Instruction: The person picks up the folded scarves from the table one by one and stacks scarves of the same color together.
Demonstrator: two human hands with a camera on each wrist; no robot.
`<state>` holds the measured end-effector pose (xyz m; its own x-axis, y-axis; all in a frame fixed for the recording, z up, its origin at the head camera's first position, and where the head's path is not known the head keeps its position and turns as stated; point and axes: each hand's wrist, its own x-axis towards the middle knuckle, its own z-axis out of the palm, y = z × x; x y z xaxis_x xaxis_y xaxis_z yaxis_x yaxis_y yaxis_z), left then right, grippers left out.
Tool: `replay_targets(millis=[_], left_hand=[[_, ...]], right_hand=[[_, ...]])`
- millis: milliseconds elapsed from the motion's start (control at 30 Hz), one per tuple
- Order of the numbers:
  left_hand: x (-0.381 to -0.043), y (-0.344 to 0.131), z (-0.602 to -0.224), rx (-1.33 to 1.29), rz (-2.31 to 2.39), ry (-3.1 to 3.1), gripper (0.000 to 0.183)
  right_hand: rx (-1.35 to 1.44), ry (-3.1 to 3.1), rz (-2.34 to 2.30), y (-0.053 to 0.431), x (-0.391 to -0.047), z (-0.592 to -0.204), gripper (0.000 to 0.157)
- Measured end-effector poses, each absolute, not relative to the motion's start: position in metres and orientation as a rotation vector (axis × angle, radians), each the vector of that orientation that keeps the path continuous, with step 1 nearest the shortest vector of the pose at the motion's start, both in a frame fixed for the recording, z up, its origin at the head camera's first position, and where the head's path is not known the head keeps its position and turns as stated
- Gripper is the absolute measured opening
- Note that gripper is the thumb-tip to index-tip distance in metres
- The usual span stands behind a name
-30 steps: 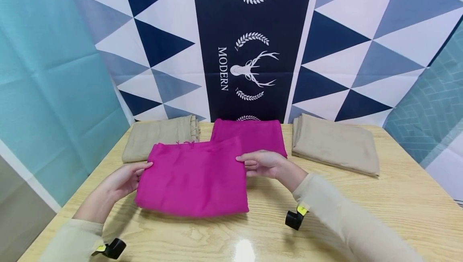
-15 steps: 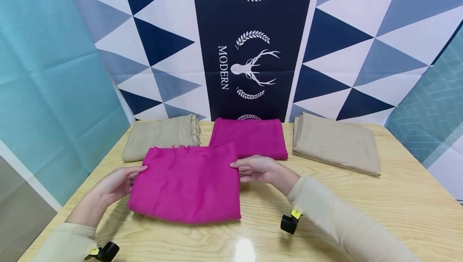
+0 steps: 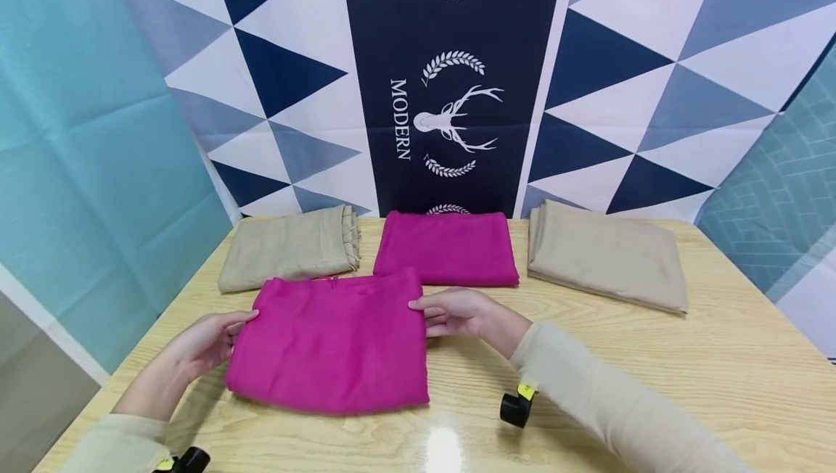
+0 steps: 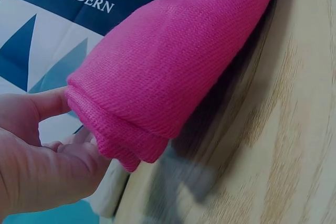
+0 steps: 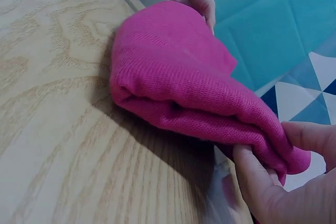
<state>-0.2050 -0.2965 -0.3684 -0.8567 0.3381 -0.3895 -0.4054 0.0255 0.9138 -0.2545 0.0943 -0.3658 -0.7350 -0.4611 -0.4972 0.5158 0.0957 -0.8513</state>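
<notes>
A folded magenta scarf [image 3: 329, 346] with a few loose fringe threads at its far edge is held between both hands, tilted above the table. My left hand [image 3: 205, 346] pinches its left edge, thumb on top and fingers beneath. At the opposite edge, my right hand [image 3: 460, 311] pinches the upper right part the same way. The right wrist view shows the scarf's stacked layers [image 5: 184, 106] between thumb and fingers, with a shadow on the wood underneath. In the left wrist view, the rolled fold [image 4: 142, 77] sits at the left fingertips.
Along the back of the wooden table [image 3: 588, 379] lie three folded cloths: a fringed beige one [image 3: 287, 248] at left, a magenta one [image 3: 451, 248] in the middle, and a beige one [image 3: 607, 259] at right. A patterned fabric backdrop [image 3: 451, 38] stands behind them.
Both hands have brought the magenta scarf nearer to the body and slightly left, lower in the head view. More of the middle magenta cloth now shows behind it.
</notes>
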Motion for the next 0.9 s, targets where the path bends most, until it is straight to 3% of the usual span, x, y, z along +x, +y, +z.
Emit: replay_targets(millis=[700,900], left_hand=[[-0.206,-0.305,-0.385,-0.110,1.712,2.066,0.021],[-0.204,-0.301,-0.381,-0.231,1.537,2.333,0.050]], right_hand=[[0.085,1.819,-1.684,0.092,-0.256,-0.376,0.037],[0.096,1.858,-1.663,0.097,-0.257,-0.376,0.039]])
